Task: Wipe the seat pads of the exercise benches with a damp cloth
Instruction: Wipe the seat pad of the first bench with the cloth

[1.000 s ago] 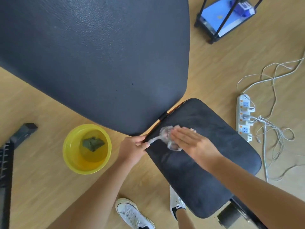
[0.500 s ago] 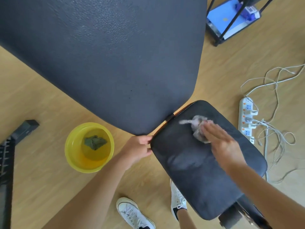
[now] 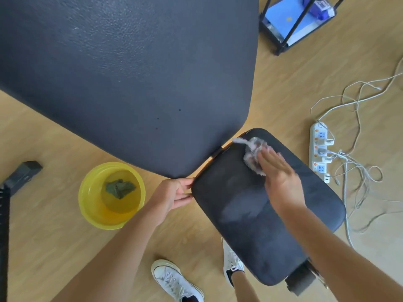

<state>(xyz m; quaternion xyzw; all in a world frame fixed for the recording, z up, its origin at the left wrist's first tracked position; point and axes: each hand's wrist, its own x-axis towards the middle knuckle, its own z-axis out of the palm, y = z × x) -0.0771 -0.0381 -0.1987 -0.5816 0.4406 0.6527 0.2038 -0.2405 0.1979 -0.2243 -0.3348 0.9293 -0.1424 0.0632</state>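
Note:
A dark padded seat pad (image 3: 250, 214) lies at the lower right, below the large dark back pad (image 3: 130, 73) of the bench. My right hand (image 3: 281, 177) presses flat on a light grey cloth (image 3: 250, 151) near the seat pad's far end, fingers straight and together. A tail of the cloth sticks out to the left. My left hand (image 3: 172, 196) grips the seat pad's left edge, fingers curled on the rim.
A yellow bowl (image 3: 87, 205) of water with a green cloth (image 3: 120, 188) stands on the wooden floor at left. A white power strip (image 3: 319, 149) with tangled cables lies right of the seat. My white shoes (image 3: 174, 280) stand below. A black frame (image 3: 281, 46) stands far right.
My right hand has slid the cloth from the seat pad's left corner to its far right part. My left hand let go of the cloth's tail and now holds the pad's edge.

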